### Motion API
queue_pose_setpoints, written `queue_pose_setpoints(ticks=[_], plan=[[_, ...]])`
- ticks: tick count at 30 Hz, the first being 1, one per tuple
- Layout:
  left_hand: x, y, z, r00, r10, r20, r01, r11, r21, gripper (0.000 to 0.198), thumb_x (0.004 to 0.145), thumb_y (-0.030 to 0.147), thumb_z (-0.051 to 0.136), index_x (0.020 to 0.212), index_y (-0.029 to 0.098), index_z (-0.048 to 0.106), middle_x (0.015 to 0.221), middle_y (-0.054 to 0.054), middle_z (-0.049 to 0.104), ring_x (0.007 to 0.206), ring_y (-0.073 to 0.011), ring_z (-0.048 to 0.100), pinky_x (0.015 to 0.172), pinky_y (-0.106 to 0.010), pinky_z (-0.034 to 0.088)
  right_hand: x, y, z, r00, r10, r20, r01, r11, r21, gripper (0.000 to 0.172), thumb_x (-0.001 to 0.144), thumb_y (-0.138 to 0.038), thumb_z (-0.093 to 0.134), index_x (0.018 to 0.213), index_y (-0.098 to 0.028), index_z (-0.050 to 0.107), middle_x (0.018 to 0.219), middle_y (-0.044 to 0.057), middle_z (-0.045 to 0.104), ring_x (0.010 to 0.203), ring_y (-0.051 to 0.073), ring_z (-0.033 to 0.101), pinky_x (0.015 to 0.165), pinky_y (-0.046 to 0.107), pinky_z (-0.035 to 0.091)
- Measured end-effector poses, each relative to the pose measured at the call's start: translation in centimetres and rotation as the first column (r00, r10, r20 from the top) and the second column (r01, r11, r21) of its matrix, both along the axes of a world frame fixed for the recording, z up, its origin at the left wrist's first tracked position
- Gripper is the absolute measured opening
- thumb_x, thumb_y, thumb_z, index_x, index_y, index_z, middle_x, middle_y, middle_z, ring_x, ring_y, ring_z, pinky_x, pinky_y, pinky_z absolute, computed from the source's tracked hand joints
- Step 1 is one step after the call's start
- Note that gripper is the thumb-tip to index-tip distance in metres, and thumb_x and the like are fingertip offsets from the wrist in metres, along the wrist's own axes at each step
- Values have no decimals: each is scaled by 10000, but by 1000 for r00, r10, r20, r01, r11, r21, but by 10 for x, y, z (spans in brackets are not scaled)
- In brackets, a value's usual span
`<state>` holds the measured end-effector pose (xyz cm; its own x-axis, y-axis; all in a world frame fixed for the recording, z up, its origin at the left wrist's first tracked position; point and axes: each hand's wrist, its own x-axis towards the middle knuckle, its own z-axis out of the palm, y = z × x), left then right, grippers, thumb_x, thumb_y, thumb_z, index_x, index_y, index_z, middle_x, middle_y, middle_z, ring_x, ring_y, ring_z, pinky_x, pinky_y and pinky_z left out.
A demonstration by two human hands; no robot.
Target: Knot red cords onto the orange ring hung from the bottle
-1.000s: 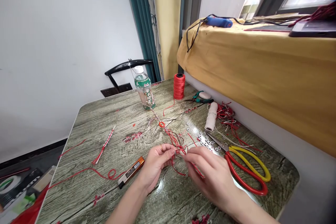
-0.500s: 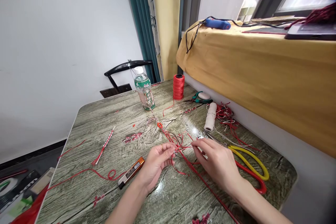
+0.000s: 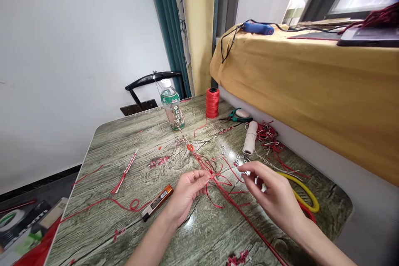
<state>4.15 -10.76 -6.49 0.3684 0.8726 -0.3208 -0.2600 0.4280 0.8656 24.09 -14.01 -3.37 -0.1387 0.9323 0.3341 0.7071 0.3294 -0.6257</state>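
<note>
My left hand (image 3: 187, 193) is closed in a pinch on the red cord (image 3: 238, 207) at a knotted spot with several short loose ends. From there the cord runs up through an orange-red ring (image 3: 190, 147) toward the bottle (image 3: 173, 108), and down past the table's near edge. To the right, my right hand (image 3: 272, 193) hovers apart from the cord, thumb and forefinger slightly spread with nothing visible between them. Small metal nuts (image 3: 238, 158) lie just beyond its fingertips. Yellow-and-red-handled scissors (image 3: 307, 195) are partly hidden behind this hand.
A red thread spool (image 3: 212, 104) stands near the back edge, by green-handled pliers (image 3: 235, 115). A white cord roll (image 3: 250, 138) lies before tangled scraps (image 3: 268, 133). Left are a lighter (image 3: 157, 202) and a red-and-white braided piece (image 3: 125, 172). A yellow-draped ledge (image 3: 296, 87) borders the right.
My right hand has let go of the thin red strand and moved right, away from the knot. The loose strands now lie spread out. My left hand keeps its pinch.
</note>
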Motion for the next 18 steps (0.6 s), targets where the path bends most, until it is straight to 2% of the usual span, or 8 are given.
queue_pose_setpoints(ticks=[2, 4, 6, 8, 12, 15, 17, 18], plan=[[2, -1, 2, 1000, -14, -20, 15, 999, 40, 145, 685, 270, 618, 719, 130, 610, 796, -24, 518, 672, -91, 443, 598, -206, 374, -9, 4, 0, 994, 102, 28, -103, 994, 37, 266, 811, -159, 429, 1067, -198, 492, 1061, 61, 547, 903, 143, 543, 767, 254, 441], [3, -1, 4, 999, -24, -47, 28, 996, 87, 141, 687, 274, 611, 683, 134, 602, 856, -29, 511, 702, -100, 444, 601, -205, 370, -18, 10, -1, 978, 192, 88, -194, 981, 23, 352, 814, -142, 419, 1160, -200, 434, 1158, 69, 501, 1005, 153, 504, 830, 275, 424], [4, -1, 5, 996, -18, -87, 29, 991, 131, 143, 687, 280, 606, 673, 138, 601, 905, -33, 497, 737, -110, 447, 609, -205, 367, -26, 14, -2, 955, 254, 151, -255, 967, -13, 328, 820, -142, 415, 1140, -203, 459, 1076, 61, 551, 936, 151, 535, 785, 279, 445], [4, -2, 5, 990, 5, -142, 21, 984, 179, 147, 685, 288, 605, 675, 142, 603, 920, -36, 481, 772, -124, 450, 617, -206, 365, -31, 14, -4, 940, 259, 221, -262, 965, -17, 237, 832, -158, 408, 1026, -202, 536, 900, 45, 600, 801, 150, 559, 705, 285, 457], [6, -4, 1, 960, 102, -263, -19, 953, 302, 154, 688, 303, 597, 684, 150, 612, 893, -38, 465, 823, -150, 455, 687, -232, 363, -34, 2, -7, 946, 158, 283, -182, 982, 57, 171, 829, -191, 426, 874, -184, 590, 771, 49, 594, 729, 163, 542, 672, 303, 433], [10, -9, -1, 919, 209, -333, -61, 913, 404, 154, 692, 307, 592, 679, 156, 620, 847, -36, 471, 862, -167, 453, 768, -257, 344, -37, -13, -9, 985, 94, 145, -97, 995, 11, 167, 821, -211, 431, 831, -177, 594, 716, 41, 597, 657, 149, 541, 624, 276, 426], [13, -13, -2, 903, 246, -352, -83, 905, 417, 160, 690, 314, 593, 678, 157, 623, 802, -33, 475, 846, -169, 456, 754, -253, 348, -39, -21, -11, 998, 51, -32, -56, 984, -172, 175, 822, -244, 428, 853, -170, 583, 653, 24, 594, 577, 129, 533, 561, 242, 419], [15, -16, -2, 902, 247, -353, -94, 913, 398, 165, 687, 319, 595, 683, 157, 624, 784, -31, 478, 822, -165, 460, 723, -245, 356, -40, -24, -12, 991, 23, -131, -60, 957, -285, 190, 822, -270, 429, 882, -165, 574, 623, 15, 588, 546, 121, 525, 531, 226, 413]])
